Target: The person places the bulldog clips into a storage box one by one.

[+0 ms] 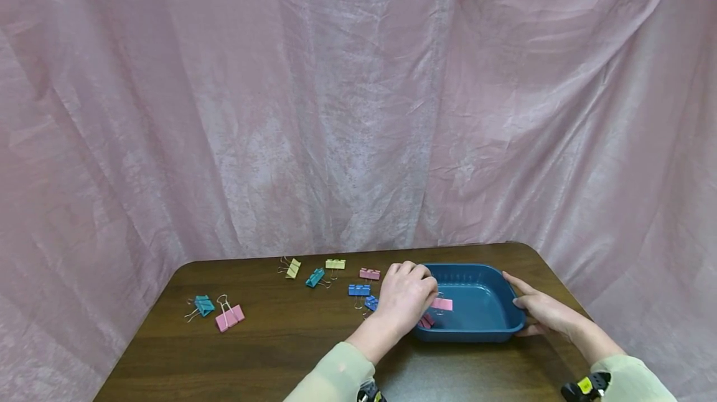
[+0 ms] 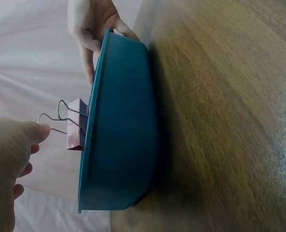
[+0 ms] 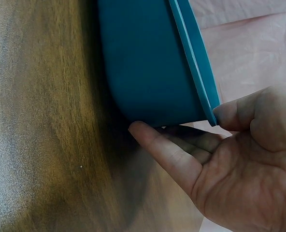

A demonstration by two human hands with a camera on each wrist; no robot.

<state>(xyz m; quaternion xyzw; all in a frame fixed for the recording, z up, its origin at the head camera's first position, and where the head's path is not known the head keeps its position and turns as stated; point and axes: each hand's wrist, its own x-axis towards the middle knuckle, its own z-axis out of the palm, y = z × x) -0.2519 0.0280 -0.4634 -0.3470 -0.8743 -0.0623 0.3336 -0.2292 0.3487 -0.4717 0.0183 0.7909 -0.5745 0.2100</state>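
Now a pink clip is pinched by the left hand over the tray rim at lower centre — handles leftward; the tray's right rim is gripped by the right hand.

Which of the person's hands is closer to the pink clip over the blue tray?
Left. The left hand pinches the pink clip by its wire handle at the tray's left rim. The right hand holds the tray's opposite edge, apart from the clip.
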